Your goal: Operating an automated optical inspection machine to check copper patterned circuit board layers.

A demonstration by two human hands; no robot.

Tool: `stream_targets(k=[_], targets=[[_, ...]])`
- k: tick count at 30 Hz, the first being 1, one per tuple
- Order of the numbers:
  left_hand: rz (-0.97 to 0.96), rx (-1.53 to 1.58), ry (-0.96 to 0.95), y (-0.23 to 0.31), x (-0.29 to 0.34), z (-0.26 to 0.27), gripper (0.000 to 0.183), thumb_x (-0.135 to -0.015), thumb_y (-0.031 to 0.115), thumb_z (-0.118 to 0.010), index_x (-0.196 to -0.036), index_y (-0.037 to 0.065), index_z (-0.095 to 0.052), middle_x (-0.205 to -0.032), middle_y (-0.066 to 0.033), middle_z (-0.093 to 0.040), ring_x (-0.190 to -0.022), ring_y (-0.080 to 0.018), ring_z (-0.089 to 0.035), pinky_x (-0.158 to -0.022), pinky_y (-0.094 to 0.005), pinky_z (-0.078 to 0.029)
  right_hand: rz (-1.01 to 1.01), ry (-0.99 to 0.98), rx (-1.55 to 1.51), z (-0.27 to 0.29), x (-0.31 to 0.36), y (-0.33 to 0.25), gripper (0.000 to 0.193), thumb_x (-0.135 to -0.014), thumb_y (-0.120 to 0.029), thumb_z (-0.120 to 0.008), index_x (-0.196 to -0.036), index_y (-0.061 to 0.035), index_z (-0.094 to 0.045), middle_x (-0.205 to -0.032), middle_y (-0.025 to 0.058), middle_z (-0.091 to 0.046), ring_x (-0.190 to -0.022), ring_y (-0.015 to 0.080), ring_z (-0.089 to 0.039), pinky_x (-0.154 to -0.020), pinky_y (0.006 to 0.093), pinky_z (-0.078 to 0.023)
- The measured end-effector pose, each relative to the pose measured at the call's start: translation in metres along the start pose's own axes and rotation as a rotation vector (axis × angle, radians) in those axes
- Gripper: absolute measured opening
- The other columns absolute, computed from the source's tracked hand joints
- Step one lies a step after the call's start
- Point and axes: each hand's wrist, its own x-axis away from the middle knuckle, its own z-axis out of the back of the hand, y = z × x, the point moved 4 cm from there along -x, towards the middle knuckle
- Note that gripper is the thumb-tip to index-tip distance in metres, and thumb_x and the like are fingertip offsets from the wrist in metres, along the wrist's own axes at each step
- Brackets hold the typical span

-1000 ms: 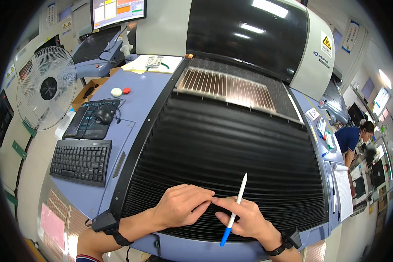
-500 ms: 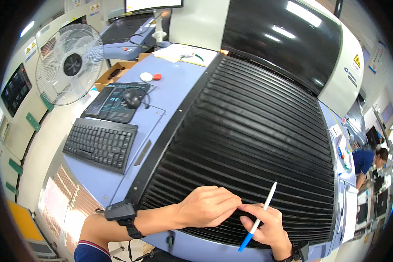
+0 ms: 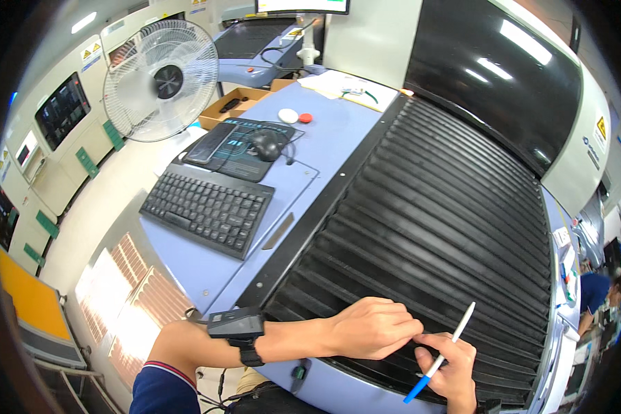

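Note:
Above the near part of the black ribbed bellows cover [image 3: 421, 228], my two hands meet at the fingertips. My left hand [image 3: 376, 328] is closed, its fingers curled down and pressed together; whatever they may pinch is hidden. My right hand [image 3: 455, 366] has a slim white pen [image 3: 451, 345] with a blue end lodged between thumb and fingers. The pen tilts, white tip up and away from me, blue end down toward me. Right thumb and forefinger reach to the left fingertips; I cannot tell whether something small lies between them.
On the blue machine top at left are a black keyboard [image 3: 207, 210], a mouse [image 3: 267, 145] on a mouse pad, and white and red round lids [image 3: 305, 118]. A fan [image 3: 162, 81] stands beyond. A dark machine hood [image 3: 493, 76] rises behind the cover. Another person [image 3: 595, 298] bends at far right.
The whole scene has shifted to the right in the picture as my head turned left. Both hands keep nearly the same pose, and the pen stays in the right one.

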Motion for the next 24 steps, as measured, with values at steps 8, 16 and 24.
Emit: stream_targets(k=[8,16,24], targets=[[-0.024,0.046,0.020,0.004,0.001,0.000,0.011,-0.083,0.007,-0.070,-0.091,0.005,-0.063,-0.080,-0.0048,-0.063,-0.070,-0.0244,-0.064,-0.063,-0.0358,-0.052,-0.073,0.058,0.001,-0.004,0.003,0.002,0.020,-0.072,-0.002,-0.075,-0.091,0.0017,-0.073,-0.081,0.0165,-0.073,-0.070,0.0299,-0.072,-0.066,0.0334,-0.054],[-0.020,0.022,0.015,0.003,0.004,-0.006,0.012,-0.087,0.011,-0.069,-0.095,0.005,-0.062,-0.075,-0.0036,-0.060,-0.067,-0.0228,-0.063,-0.062,-0.0346,-0.050,-0.098,-0.017,0.014,0.005,-0.001,-0.010,0.014,-0.089,-0.003,-0.073,-0.103,-0.0019,-0.072,-0.086,0.0145,-0.072,-0.072,0.0237,-0.070,-0.068,0.0314,-0.054],[-0.031,0.065,0.041,0.004,0.004,-0.004,0.013,-0.081,0.008,-0.068,-0.083,0.005,-0.056,-0.066,-0.0071,-0.056,-0.062,-0.0287,-0.060,-0.058,-0.0387,-0.048,-0.121,-0.036,0.029,0.004,-0.001,-0.010,0.014,-0.089,-0.006,-0.075,-0.102,-0.0017,-0.072,-0.084,0.0148,-0.072,-0.072,0.0241,-0.071,-0.067,0.0319,-0.054]])
